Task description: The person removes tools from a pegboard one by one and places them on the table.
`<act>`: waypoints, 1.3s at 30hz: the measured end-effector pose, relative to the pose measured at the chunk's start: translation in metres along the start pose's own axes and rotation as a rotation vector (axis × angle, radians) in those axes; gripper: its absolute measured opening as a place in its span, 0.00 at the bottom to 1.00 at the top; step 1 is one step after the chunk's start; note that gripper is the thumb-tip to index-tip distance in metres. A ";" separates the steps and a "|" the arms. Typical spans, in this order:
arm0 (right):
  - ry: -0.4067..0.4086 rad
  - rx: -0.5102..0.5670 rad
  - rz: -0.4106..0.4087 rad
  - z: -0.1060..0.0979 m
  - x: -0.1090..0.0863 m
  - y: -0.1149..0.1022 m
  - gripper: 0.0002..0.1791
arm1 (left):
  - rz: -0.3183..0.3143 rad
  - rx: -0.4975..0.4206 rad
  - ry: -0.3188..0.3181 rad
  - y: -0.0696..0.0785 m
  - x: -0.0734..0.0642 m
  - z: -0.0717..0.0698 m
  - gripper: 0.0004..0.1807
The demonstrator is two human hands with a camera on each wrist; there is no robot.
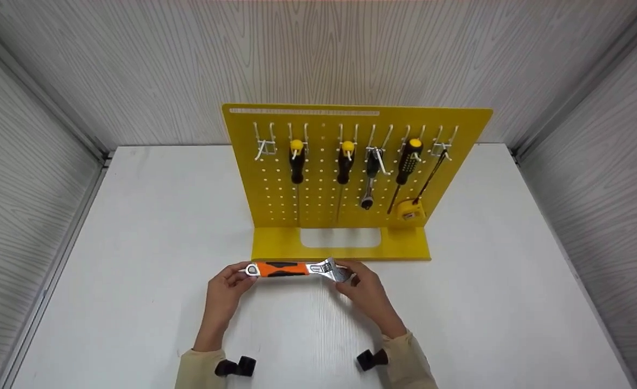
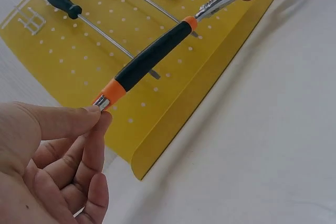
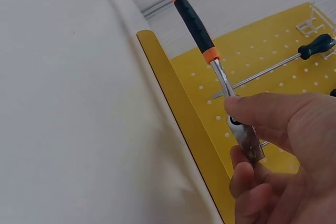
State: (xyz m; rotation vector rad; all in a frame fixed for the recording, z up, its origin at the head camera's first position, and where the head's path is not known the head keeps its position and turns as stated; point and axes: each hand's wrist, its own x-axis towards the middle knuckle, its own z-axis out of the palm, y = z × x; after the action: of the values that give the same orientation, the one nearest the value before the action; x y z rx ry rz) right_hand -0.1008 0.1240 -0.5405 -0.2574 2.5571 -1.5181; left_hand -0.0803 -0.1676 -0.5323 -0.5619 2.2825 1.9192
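On my head view I have the adjustable wrench (image 1: 283, 269) stretched sideways between both hands, its long axis running almost level from nine o'clock to three. The holed end of its orange-and-black handle points at nine, and the silver head points at three. My left hand (image 1: 225, 289) sits at the wrench's nine o'clock and pinches that handle end between thumb and fingers; my right hand (image 1: 366, 292) sits at its three o'clock and grips the head the same way, leaving the middle of the handle untouched. Through the left wrist view the axis runs roughly from eight o'clock to two, the handle end nearer me; through the right wrist view it runs from eleven to five, head nearer. The wrench is held up above the worktop (image 1: 491, 308), at the six o'clock side of the yellow pegboard (image 1: 275, 243), close to the board's front edge. From the wrench, a screwdriver with a yellow-topped handle (image 1: 297, 167) hangs at about twelve, the ratchet (image 1: 371, 168) between one and two, and the yellow tape measure (image 1: 411, 210) at two.
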 end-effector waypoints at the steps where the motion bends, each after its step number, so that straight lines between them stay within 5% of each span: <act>1: 0.003 -0.016 -0.003 0.000 0.000 0.000 0.25 | 0.004 0.007 -0.002 -0.001 0.001 0.000 0.19; 22: -0.007 -0.330 0.002 0.010 0.000 0.006 0.21 | 0.074 0.169 0.021 -0.021 0.012 0.002 0.18; 39: 0.043 -0.312 -0.042 0.011 0.002 0.011 0.18 | 0.035 0.268 0.001 -0.022 0.019 0.003 0.17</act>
State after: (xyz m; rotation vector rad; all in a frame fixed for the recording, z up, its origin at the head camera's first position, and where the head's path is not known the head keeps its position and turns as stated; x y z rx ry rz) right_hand -0.1007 0.1198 -0.5552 -0.3201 2.8340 -1.1417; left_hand -0.0903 -0.1712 -0.5595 -0.4931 2.5086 1.5865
